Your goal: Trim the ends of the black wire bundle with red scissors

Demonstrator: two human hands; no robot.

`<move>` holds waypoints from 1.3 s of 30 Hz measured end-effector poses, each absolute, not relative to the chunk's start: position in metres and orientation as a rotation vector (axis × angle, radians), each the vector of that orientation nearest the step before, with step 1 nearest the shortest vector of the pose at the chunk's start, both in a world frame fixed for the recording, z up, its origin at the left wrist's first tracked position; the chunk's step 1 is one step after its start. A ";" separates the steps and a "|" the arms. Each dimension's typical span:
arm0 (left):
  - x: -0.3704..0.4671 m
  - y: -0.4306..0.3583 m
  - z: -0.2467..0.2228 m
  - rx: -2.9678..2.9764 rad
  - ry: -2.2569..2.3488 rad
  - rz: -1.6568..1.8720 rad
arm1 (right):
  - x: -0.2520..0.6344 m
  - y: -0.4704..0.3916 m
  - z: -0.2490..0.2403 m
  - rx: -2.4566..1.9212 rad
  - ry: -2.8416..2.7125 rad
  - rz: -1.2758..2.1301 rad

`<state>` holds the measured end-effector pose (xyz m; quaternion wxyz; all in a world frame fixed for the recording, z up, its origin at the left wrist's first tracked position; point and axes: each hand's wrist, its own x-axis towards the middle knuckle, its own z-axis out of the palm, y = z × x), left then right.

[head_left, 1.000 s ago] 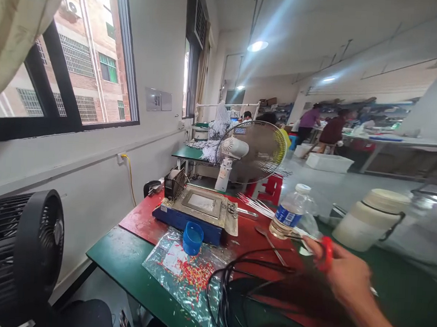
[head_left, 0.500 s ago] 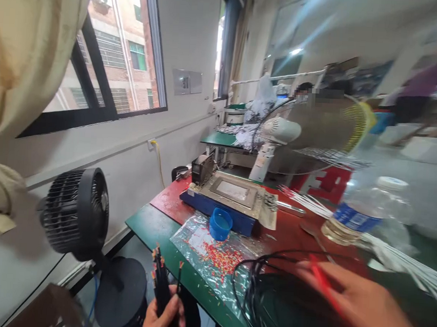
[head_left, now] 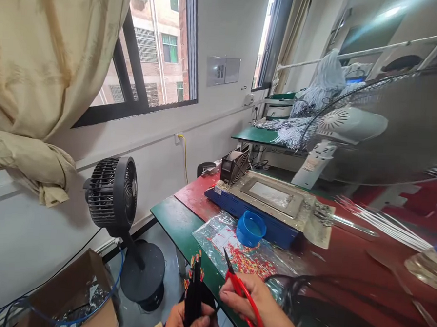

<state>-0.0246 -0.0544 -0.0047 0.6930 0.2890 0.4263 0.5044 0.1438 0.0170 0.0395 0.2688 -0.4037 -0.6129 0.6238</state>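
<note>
My left hand [head_left: 190,324] is wrapped round a bundle of black cables [head_left: 193,294] at the bottom middle. Their stripped ends point up and show orange, red and yellow wire tips. Close on the right, my right hand [head_left: 250,299] grips a pair of scissors [head_left: 243,296] with red handles; the dark blades point up and left, apart from the bundle. Small red and yellow scraps [head_left: 250,263] lie scattered on a clear plastic sheet [head_left: 211,231] beyond the hands. More black cable [head_left: 292,289] lies coiled beside my right wrist.
A blue cup [head_left: 250,228] stands before a blue-sided solder pot [head_left: 255,204] with a small fan [head_left: 235,165]. White wires [head_left: 387,221] and a bottle [head_left: 427,267] lie to the right. A black floor fan [head_left: 114,197] and a carton [head_left: 98,279] are at left.
My right hand has come left from over the coiled cable, bringing the red scissors next to the bundle. The view has turned right. A strand held apart from the bundle no longer stands separate.
</note>
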 end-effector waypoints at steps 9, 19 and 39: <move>0.005 -0.032 0.034 0.775 1.031 1.114 | 0.162 0.022 0.028 -1.020 -1.576 1.634; 0.017 -0.015 0.038 0.683 0.875 0.939 | 0.167 0.022 0.034 -1.006 -1.612 1.575; 0.003 -0.001 0.054 0.671 1.172 1.296 | 0.164 0.024 0.032 -1.294 -2.132 1.203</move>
